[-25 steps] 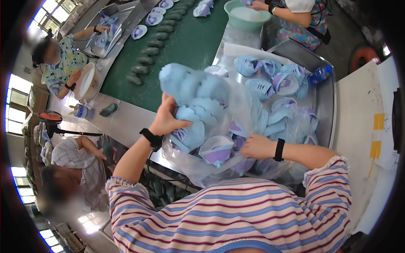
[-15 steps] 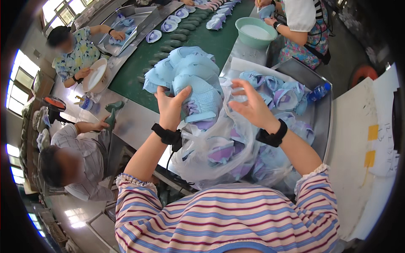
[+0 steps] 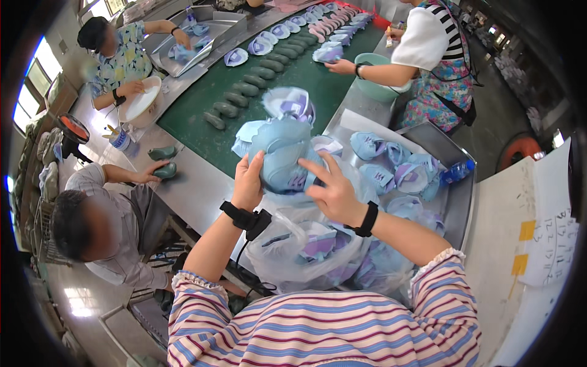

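Light-blue shoe uppers (image 3: 282, 160) with lilac linings are bunched in front of me, over the near end of the green belt. My left hand (image 3: 249, 183) grips the bunch at its left side, thumb in front. At the right side, my right hand (image 3: 333, 192) has its fingers spread, the fingertips against or just in front of the uppers; actual contact is hard to tell. Below both hands lies a clear plastic bag (image 3: 278, 254) with more blue and lilac uppers inside. Loose uppers (image 3: 411, 174) fill the metal tray (image 3: 460, 199) to the right.
Green shoe lasts (image 3: 246, 89), pink pieces (image 3: 327, 27) and uppers line the green belt (image 3: 202, 92). A blue bottle (image 3: 457, 172) lies in the tray. Co-workers stand or sit on both sides, near a green basin (image 3: 382, 85) and a beige basin (image 3: 142, 107).
The bunch of uppers has shifted lower and turned in my left hand. My right hand has come left against or close to it. A co-worker's hand at right now reaches to uppers on the belt.
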Tool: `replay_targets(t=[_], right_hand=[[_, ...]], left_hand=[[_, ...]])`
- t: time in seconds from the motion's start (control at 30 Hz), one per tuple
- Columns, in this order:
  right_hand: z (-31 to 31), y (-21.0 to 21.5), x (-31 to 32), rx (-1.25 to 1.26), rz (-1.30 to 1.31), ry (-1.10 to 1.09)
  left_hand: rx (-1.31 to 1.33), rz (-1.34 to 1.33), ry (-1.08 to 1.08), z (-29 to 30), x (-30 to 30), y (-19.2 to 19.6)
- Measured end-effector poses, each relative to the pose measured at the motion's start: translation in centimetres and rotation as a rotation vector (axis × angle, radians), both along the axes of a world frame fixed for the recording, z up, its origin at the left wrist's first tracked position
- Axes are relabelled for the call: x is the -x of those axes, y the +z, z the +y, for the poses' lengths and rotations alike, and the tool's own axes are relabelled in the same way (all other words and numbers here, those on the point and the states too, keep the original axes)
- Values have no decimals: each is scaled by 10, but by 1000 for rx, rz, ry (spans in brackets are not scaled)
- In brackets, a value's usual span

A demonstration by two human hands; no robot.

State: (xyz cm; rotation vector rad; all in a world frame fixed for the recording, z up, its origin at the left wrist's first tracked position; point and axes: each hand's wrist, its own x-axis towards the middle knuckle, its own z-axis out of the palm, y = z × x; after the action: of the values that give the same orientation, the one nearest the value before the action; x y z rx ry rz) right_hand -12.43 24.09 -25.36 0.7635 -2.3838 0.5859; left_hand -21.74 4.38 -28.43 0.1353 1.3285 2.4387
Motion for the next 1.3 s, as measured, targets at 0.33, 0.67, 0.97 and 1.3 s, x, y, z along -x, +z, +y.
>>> replay_targets(t=[0.33, 0.67, 0.97, 1.3], right_hand=[[35, -53, 12, 394, -628, 65], [18, -11, 44, 129, -294, 321], [74, -8, 112, 481, -1428, 548], [46, -59, 193, 835, -1767, 298]], left_hand=[[-107, -265, 75, -3, 5, -73], [-77, 25, 262, -18, 71, -52], [265, 256, 403, -29, 84, -65], [374, 157, 482, -39, 100, -89]])
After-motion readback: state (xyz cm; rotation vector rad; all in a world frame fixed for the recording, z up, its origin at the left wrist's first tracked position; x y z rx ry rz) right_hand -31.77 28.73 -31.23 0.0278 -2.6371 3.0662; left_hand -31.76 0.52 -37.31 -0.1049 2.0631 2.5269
